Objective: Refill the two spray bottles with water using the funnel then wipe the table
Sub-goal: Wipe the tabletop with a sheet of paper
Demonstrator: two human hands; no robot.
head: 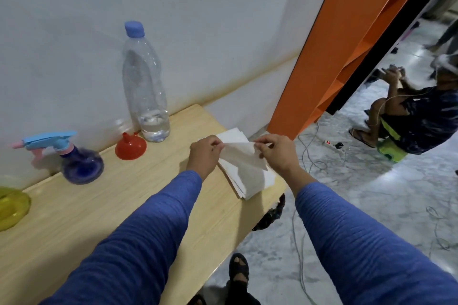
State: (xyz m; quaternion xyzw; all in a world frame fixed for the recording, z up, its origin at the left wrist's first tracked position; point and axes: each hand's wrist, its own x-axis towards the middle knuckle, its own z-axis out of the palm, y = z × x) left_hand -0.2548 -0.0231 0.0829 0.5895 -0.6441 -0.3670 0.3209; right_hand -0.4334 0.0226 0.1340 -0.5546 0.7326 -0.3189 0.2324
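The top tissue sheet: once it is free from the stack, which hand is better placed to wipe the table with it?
Probably the left. Both hands pinch the top tissue sheet, but the left hand is over the table, while the right hand sits near the table's right end, above the tissue stack.

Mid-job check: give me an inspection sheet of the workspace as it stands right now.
Surface: light wooden table against a white wall.
Job's things: blue spray bottle with its trigger head on; yellow spray bottle cut off by the frame edge; red funnel lying mouth down; water bottle capped, nearly empty; stack of tissues at the table's right end.
Clutter: nothing seen.
Grippers: left hand and right hand each pinch the top tissue, lifting it.
Cables: power strip and loose cables on the floor.
Surroundings: orange shelf; another person seated low, right.
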